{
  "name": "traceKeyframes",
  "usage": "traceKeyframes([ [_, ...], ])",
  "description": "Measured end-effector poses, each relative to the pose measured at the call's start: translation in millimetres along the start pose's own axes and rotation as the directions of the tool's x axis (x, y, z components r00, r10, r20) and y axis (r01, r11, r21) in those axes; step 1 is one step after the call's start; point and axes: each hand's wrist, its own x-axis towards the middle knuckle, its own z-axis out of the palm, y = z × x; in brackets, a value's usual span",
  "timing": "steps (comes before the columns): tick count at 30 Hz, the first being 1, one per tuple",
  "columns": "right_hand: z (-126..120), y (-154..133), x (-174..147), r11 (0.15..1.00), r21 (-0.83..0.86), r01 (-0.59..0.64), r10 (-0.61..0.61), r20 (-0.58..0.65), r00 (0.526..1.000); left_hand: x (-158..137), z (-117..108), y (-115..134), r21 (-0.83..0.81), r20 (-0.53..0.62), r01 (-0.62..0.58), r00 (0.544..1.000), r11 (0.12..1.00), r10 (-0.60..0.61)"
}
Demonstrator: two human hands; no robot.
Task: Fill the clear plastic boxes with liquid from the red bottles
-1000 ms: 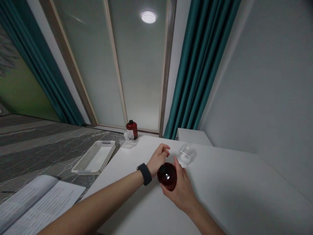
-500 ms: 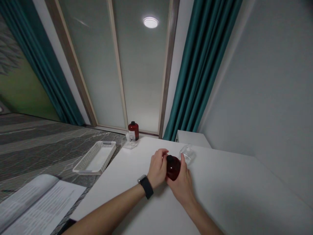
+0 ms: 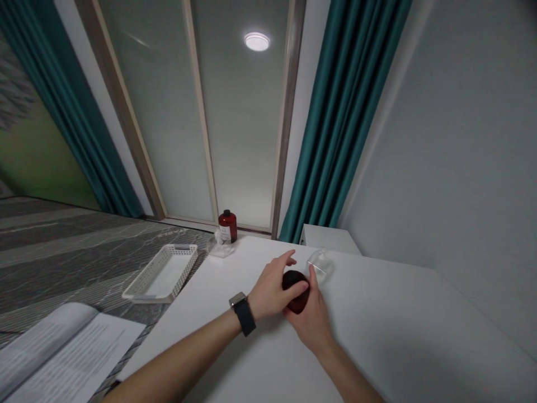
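Note:
A dark reddish-brown bottle (image 3: 297, 305) is between my two hands above the white table (image 3: 268, 358). My right hand (image 3: 312, 322) is wrapped round its right side and underneath, the index finger pointing up along it. My left hand (image 3: 274, 285), a dark watch (image 3: 243, 313) on the wrist, grips it from the left. Its thumb lies across the bottle, and its other fingers reach past the far side. The bottle's cap cannot be made out. Just behind my right fingertips lies a clear plastic piece (image 3: 320, 265), perhaps a bag.
Another red bottle (image 3: 227, 226) with a black cap and label stands at the far left corner, beside crumpled clear plastic (image 3: 221, 246). Left of the table are a white basket (image 3: 184, 275) and an open book (image 3: 96, 341). A white cabinet (image 3: 329, 239) stands behind the table.
My left hand has turned; its thumb has swung across the bottle, and its fingers have stretched out. The black cap, visible before, is no longer distinct. My right hand keeps its hold.

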Motion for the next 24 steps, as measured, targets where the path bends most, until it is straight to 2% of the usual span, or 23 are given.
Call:
traceKeyframes([
  [4,8.0,-2.4,-6.3,0.994,-0.072,0.079,-0.084,-0.07,0.994,5.5,12.4,5.8,-0.103,-0.035,0.06,0.997,0.993,-0.064],
  [9,5.8,-5.1,-9.2,0.993,-0.079,0.082,-0.088,-0.072,0.994,0.7,10.4,1.8,-0.178,0.017,0.174,0.985,0.968,-0.174],
  [11,5.7,-4.5,-9.5,0.992,-0.078,0.102,-0.108,-0.073,0.992,-0.6,3.7,-2.0,-0.128,0.075,0.154,0.986,0.98,-0.146],
  [14,7.7,-1.5,-10.9,0.989,-0.031,0.143,-0.145,-0.049,0.988,2.8,-9.3,-7.9,0.021,0.22,0.051,0.974,0.998,-0.054],
  [16,8.4,0.5,-12.4,0.99,0.035,0.139,-0.139,-0.022,0.99,6.1,-16.5,-13.0,0.018,0.3,-0.004,0.954,1.0,-0.002],
  [18,7.2,1.2,-13.3,0.985,0.156,0.08,-0.085,0.025,0.996,7.2,-20.3,-20.0,-0.03,0.333,-0.052,0.941,0.998,0.059],
  [21,1.5,-0.4,-11.0,0.914,0.404,-0.034,-0.025,0.141,0.99,2.6,-20.1,-32.9,-0.12,0.304,-0.053,0.949,0.991,0.087],
  [24,-5.4,-0.9,-4.8,0.82,0.57,-0.047,-0.07,0.182,0.981,-6.6,-15.5,-43.9,-0.218,0.252,-0.01,0.966,0.976,0.066],
])
